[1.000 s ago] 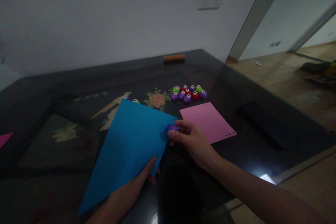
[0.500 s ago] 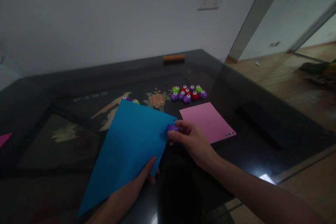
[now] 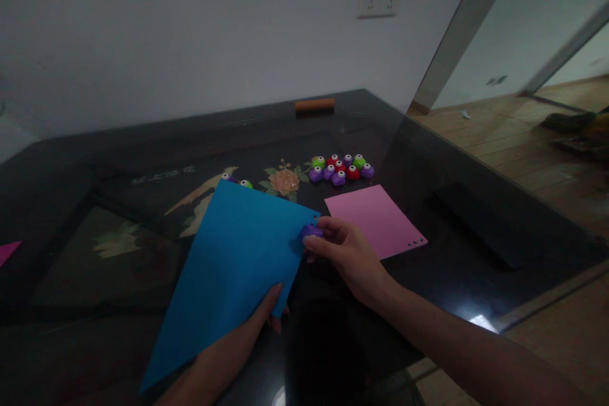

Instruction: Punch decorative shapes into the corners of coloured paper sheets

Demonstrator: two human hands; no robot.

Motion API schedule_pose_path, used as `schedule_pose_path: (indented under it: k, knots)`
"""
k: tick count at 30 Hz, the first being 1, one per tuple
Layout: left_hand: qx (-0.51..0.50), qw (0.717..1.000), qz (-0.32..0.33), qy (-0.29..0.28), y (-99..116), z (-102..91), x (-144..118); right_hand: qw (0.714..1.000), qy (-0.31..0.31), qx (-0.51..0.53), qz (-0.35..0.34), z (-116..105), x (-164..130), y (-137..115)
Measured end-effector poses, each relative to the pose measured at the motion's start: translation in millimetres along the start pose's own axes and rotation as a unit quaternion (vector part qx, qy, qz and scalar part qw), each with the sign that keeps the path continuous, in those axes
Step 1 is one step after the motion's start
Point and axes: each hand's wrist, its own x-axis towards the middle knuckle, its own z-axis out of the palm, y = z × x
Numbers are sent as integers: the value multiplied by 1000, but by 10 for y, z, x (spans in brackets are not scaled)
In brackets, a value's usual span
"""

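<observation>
Head view: purple punch at blue sheet edge

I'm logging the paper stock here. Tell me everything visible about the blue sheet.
The blue sheet is plain, matte paper, uncreased, held tilted above the dark glossy table. The left hand grips its lower edge from beneath, thumb on top. The right hand presses a small purple punch onto its right edge. A tiny hole shows near that corner. Its far edge partly hides two more punches.

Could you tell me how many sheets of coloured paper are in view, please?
3: a blue sheet held in both hands, a pink sheet right of it, and a pink corner at the left edge.
</observation>
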Motion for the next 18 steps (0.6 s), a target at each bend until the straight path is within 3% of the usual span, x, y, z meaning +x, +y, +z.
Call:
schedule_pose_path:
  k: [13, 18]
  knots:
    - [27, 996, -36, -74, 58, -56, 19, 1000, 2, 3, -4, 7, 1, 0]
    - [-56, 994, -85, -36, 110, -72, 31, 1000, -1, 10, -2, 7, -4, 5]
